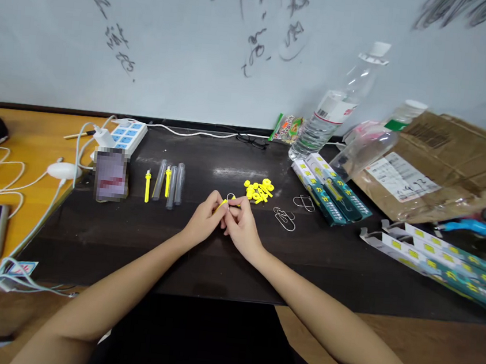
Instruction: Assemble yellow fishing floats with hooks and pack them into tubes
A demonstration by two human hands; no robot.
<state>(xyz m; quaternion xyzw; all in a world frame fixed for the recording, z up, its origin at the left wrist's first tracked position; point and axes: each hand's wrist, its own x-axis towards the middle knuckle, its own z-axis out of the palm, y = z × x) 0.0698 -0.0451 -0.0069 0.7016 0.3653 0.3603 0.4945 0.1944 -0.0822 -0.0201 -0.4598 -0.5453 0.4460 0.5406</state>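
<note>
Pinching a yellow part [224,202], the left hand [205,218] meets the right hand [244,228], which pinches a bent wire [231,194]; joining seems underway, calling next for careful alignment.

"What lies left of the fingers [243,208]?"
"Tubes [172,187], with a power strip [131,135] farther left and beyond."
"And right?"
"Small parts [261,191] nearest, then hooks [283,216], then boxes [317,187] with a bottle [332,111] behind."

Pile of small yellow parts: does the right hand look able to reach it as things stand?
Probably yes: the yellow parts lie just beyond the right hand, with nothing visible between, though that hand looks occupied with a wire loop.
</note>
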